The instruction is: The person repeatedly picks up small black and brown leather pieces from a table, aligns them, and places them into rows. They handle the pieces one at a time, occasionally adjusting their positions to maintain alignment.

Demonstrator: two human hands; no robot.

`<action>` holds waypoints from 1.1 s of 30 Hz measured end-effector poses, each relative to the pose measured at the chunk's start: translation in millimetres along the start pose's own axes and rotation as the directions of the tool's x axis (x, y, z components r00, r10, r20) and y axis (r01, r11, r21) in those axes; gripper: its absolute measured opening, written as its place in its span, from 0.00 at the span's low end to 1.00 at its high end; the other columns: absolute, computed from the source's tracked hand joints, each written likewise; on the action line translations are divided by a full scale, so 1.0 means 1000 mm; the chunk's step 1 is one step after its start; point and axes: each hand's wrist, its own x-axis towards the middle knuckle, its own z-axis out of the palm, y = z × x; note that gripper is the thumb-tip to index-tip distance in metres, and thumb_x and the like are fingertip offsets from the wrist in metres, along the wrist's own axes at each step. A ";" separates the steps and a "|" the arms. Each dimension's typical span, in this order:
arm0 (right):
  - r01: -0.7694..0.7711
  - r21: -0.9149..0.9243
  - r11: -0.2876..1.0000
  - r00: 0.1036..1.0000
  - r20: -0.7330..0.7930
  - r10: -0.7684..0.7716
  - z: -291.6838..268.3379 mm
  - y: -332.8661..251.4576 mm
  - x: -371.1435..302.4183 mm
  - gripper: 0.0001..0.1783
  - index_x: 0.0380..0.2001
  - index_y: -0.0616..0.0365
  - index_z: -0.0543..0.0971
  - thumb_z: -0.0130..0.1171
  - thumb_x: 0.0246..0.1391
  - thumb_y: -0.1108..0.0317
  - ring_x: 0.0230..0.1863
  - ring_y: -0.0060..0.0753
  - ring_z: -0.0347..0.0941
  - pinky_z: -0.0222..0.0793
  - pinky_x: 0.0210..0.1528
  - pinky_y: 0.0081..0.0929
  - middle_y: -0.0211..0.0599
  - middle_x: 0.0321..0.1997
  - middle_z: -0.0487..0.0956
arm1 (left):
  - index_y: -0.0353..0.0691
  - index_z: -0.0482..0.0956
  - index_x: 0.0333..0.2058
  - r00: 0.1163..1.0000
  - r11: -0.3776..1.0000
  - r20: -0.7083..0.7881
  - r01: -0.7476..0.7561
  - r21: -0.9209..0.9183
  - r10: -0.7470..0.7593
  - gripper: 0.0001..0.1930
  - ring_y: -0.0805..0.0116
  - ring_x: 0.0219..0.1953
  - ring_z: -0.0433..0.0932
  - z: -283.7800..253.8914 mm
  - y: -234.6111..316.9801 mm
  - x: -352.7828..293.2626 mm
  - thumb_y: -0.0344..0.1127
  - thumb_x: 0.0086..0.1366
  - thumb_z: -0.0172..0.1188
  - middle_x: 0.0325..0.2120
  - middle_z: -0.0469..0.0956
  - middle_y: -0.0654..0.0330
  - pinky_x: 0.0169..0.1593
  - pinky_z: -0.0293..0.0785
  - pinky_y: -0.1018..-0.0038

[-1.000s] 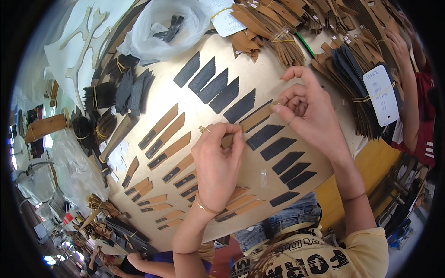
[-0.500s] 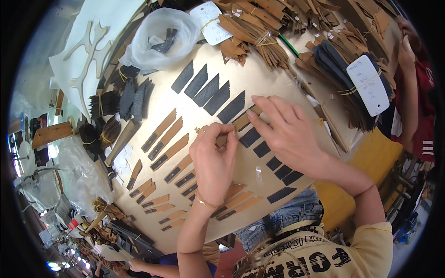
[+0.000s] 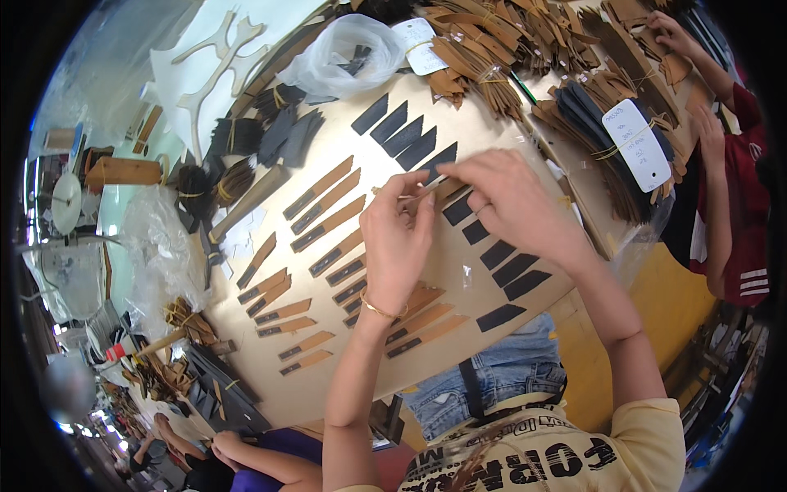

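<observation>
My left hand [image 3: 398,238] is closed in a pinch above the middle of the table, with a thin, light-edged strip [image 3: 428,189] at its fingertips. Close beside it, my right hand [image 3: 520,205] is bent at the fingers, its tips near that same strip. What the right fingers grip is hidden and slightly blurred. Under the right hand a brown leather strip [image 3: 451,195] partly shows. Slanted black leather pieces [image 3: 406,139] lie in a row beyond my hands, and more black pieces [image 3: 504,254] run down toward me. To the left are several brown leather strips [image 3: 324,234] with black ends.
A hammer [image 3: 246,205] rests at the table's left side near dark bundled pieces [image 3: 287,139]. A clear plastic bag [image 3: 344,57] stands at the back. Tied brown leather bundles [image 3: 492,82] and a white tag [image 3: 635,146] fill the far right. Another person's arm [image 3: 715,189] is at the right.
The view has shifted, so the table's things sit further right. My hands have drawn closer together, and the right fingers have lifted from the brown strip and curled in toward the left fingertips.
</observation>
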 end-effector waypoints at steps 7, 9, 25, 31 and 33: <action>0.090 0.047 0.995 0.996 0.022 -0.091 -0.033 -0.038 -0.021 0.16 0.48 0.54 0.79 0.61 0.56 0.66 0.52 0.39 0.74 0.51 0.69 0.45 0.38 0.46 0.79 | 0.33 0.81 0.44 0.958 0.950 -0.128 -0.273 -0.149 0.256 0.11 0.69 0.36 0.84 -0.017 0.014 -0.056 0.23 0.62 0.63 0.34 0.83 0.54 0.40 0.79 0.76; -0.001 0.143 0.990 0.989 0.145 -0.020 -0.039 -0.051 -0.035 0.13 0.43 0.54 0.81 0.63 0.56 0.65 0.43 0.39 0.76 0.61 0.60 0.39 0.35 0.38 0.82 | 0.31 0.81 0.43 0.979 0.963 -0.136 -0.179 -0.201 0.154 0.10 0.71 0.36 0.84 -0.027 0.012 -0.086 0.24 0.62 0.64 0.35 0.83 0.55 0.41 0.80 0.77; 0.065 -0.317 0.946 0.969 -0.207 -0.136 0.010 -0.004 -0.007 0.16 0.40 0.56 0.79 0.69 0.45 0.69 0.49 0.44 0.73 0.68 0.50 0.39 0.42 0.48 0.75 | 0.27 0.83 0.31 0.993 0.993 -0.070 -0.093 0.074 0.098 0.07 0.72 0.22 0.83 0.008 -0.022 0.004 0.27 0.57 0.64 0.20 0.83 0.54 0.30 0.78 0.78; -0.044 -0.298 0.954 0.936 -0.347 -0.066 0.049 -0.022 -0.010 0.15 0.39 0.56 0.81 0.67 0.45 0.72 0.40 0.41 0.76 0.72 0.43 0.36 0.37 0.35 0.80 | 0.34 0.84 0.35 0.996 0.992 -0.034 -0.080 0.094 0.083 0.10 0.58 0.29 0.84 0.004 -0.006 -0.002 0.33 0.58 0.61 0.26 0.84 0.51 0.36 0.79 0.66; -0.096 -0.223 0.970 0.929 -0.370 0.007 0.049 -0.019 -0.007 0.14 0.40 0.57 0.82 0.67 0.47 0.71 0.35 0.43 0.77 0.73 0.40 0.36 0.38 0.31 0.81 | 0.35 0.84 0.37 0.991 0.987 -0.045 -0.120 0.108 0.125 0.10 0.56 0.30 0.84 0.004 0.000 -0.003 0.34 0.60 0.60 0.26 0.84 0.51 0.36 0.78 0.65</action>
